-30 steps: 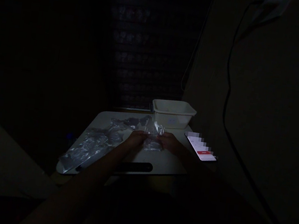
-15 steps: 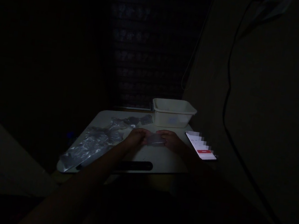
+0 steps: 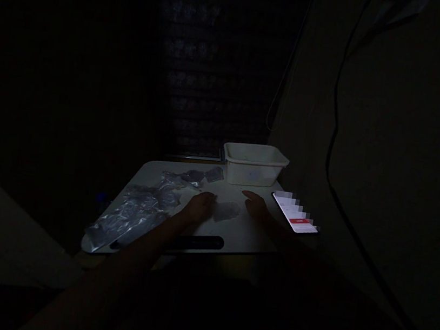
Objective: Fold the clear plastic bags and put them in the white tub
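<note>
A small, flat piece of clear plastic [image 3: 226,211], perhaps a small bag, lies on the white table [image 3: 240,239] between my two hands. My left hand [image 3: 198,208] is just to its left, fingers loosely apart and pointing toward it, though dim light blurs them. On the other side, my right hand [image 3: 255,205] is apart from the plastic, its fingers open and the index finger stretched out. Crumpled clear plastic [image 3: 135,210] covers the left part of the table, beside my left forearm. Several smaller flat plastic pieces [image 3: 196,176] lie farther back.
At the back right stands a white plastic tub [image 3: 251,175]. A lit phone [image 3: 297,217] lies at the table's right edge. The table has a dark slot [image 3: 201,241] near its front edge. A black cable [image 3: 332,137] hangs along the right wall. The room is very dark.
Both hands have let go of the small plastic piece, which now lies flat on the table. My right hand has drawn away to the right, and my left slightly to the left.
</note>
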Motion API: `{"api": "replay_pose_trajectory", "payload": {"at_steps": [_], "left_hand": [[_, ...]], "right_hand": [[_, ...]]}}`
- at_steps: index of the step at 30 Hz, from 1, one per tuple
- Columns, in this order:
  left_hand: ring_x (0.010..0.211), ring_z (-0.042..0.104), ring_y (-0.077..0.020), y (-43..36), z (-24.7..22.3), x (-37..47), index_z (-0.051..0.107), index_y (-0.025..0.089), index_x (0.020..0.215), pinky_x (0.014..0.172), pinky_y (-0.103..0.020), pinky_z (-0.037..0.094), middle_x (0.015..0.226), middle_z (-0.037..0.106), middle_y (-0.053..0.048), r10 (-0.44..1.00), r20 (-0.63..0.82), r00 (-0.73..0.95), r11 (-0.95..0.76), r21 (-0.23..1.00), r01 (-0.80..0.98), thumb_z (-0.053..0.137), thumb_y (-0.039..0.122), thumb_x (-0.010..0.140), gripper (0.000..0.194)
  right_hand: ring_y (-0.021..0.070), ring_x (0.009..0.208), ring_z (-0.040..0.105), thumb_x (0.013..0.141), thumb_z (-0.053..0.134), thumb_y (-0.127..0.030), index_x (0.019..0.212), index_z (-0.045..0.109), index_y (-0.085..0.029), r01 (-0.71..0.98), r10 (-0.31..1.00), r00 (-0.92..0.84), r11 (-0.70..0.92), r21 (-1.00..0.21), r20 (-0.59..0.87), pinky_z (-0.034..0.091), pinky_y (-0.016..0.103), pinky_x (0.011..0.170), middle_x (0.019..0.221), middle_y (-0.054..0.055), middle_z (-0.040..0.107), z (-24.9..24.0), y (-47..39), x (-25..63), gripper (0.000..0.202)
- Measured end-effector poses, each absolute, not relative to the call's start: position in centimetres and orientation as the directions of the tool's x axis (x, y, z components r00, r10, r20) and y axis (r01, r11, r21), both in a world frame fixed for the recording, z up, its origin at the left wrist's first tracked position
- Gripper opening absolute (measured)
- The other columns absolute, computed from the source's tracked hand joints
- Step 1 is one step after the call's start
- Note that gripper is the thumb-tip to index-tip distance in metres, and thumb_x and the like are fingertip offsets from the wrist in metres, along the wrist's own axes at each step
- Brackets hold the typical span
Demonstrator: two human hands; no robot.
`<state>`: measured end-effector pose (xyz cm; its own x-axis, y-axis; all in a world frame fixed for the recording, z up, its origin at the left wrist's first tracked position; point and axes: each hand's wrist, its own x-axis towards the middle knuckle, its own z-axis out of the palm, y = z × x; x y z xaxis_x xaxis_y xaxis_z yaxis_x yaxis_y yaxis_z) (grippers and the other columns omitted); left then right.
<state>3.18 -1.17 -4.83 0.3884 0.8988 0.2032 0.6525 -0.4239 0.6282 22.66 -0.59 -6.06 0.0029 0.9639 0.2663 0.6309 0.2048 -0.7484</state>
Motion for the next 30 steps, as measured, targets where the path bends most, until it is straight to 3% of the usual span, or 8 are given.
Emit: {"api": "replay_pose_trajectory", "payload": {"at_steps": [2,4,8,19,30], "left_hand": [[0.115,0.031,-0.0167,-1.7,-5.1,3.5,0.044,0.012,0.112,0.093,-0.032,0.025,0.122,0.040,-0.010,0.849,0.181,0.497,-0.525,0.400,0.751,0.027,0.021,0.078,0.039],[0.120,0.020,-0.0189,-2.4,-5.5,4.1,0.031,0.008,0.122,0.095,-0.036,0.020,0.129,0.028,-0.013,0.838,0.137,0.528,-0.546,0.231,0.806,0.024,0.026,0.080,0.046],[0.121,0.013,-0.0242,-3.6,-6.1,5.3,0.018,0.004,0.126,0.094,-0.042,0.018,0.131,0.019,-0.017,0.855,0.038,0.517,-0.519,0.065,0.852,0.021,0.033,0.080,0.054],[0.122,0.010,-0.0230,-4.4,-6.6,6.0,0.018,0.006,0.127,0.095,-0.046,0.013,0.132,0.020,-0.014,0.858,-0.010,0.514,-0.514,-0.051,0.856,0.016,0.034,0.080,0.054],[0.122,0.012,-0.0240,-4.7,-6.2,6.4,0.019,0.006,0.126,0.092,-0.051,0.012,0.131,0.020,-0.016,0.868,-0.031,0.495,-0.496,-0.055,0.866,0.017,0.034,0.080,0.054]], "right_hand": [[0.0168,0.108,0.041,0.071,0.032,-0.012,0.107,0.049,-0.008,0.785,0.922,-0.138,0.325,-0.527,0.362,0.028,0.032,0.094,0.115,0.013,0.048,-6.2,-1.3,21.8,0.040],[0.0173,0.112,0.036,0.077,0.028,-0.020,0.113,0.044,-0.009,0.824,0.870,-0.332,0.456,-0.337,0.365,0.026,0.034,0.094,0.120,0.013,0.043,-6.3,-2.0,20.6,0.041],[0.0199,0.117,0.027,0.081,0.022,-0.034,0.120,0.036,-0.012,0.819,0.812,-0.503,0.557,-0.135,0.297,0.020,0.042,0.094,0.127,0.012,0.033,-6.7,-2.9,18.8,0.046],[0.0187,0.119,0.024,0.083,0.013,-0.039,0.121,0.034,-0.011,0.854,0.841,-0.498,0.517,-0.046,0.209,0.017,0.045,0.093,0.128,0.012,0.032,-7.8,-3.7,19.3,0.051],[0.0181,0.120,0.020,0.083,0.012,-0.039,0.123,0.031,-0.015,0.867,0.865,-0.482,0.494,-0.063,0.139,0.014,0.047,0.093,0.130,0.010,0.027,-7.3,-4.0,19.1,0.051]]}}
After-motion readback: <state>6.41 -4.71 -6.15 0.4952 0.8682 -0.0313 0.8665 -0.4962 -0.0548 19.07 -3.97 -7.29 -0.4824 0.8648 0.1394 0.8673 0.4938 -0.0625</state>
